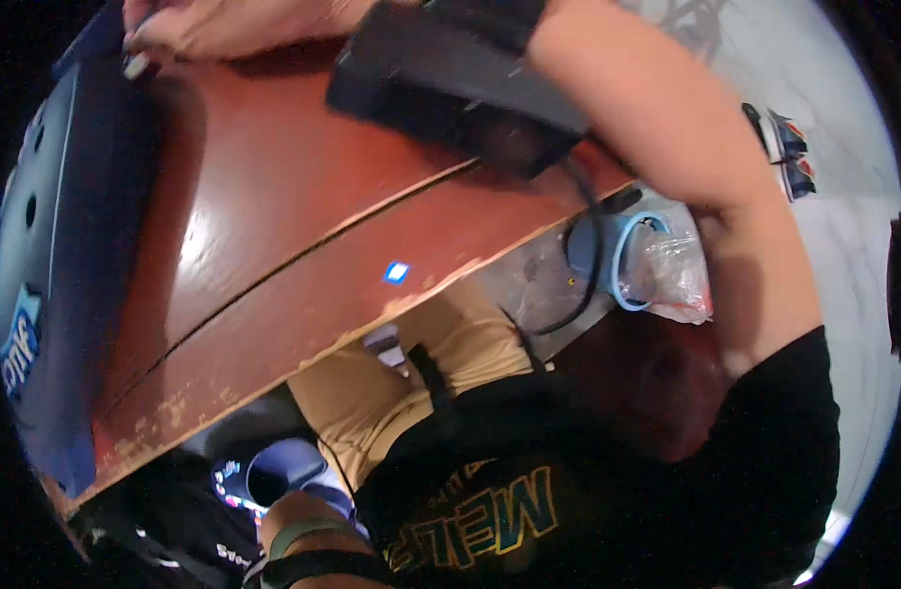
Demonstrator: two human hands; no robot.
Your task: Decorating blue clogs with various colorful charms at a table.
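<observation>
My right arm reaches up and across the reddish-brown wooden desk [264,187]. A bulky black device [450,93] sits at its wrist, with a black cable hanging down. Partly cut off by the top edge, my right hand [239,27] has bent fingers drawn together beside a dark blue object [116,187] with holes and a light blue label. Whatever those fingers hold, if anything, is too blurred to name. Low in the view, my left hand [291,506] shows only a patch of skin beyond a green band and a black strap; its fingers are hidden.
A blue-white sticker [396,273] is on the desk near its worn front edge. My lap in tan trousers [460,329] is under that edge. To the right, a light blue bin [622,260] holds a clear plastic bag [676,275]. Dark shoes [792,152] rest on the pale floor.
</observation>
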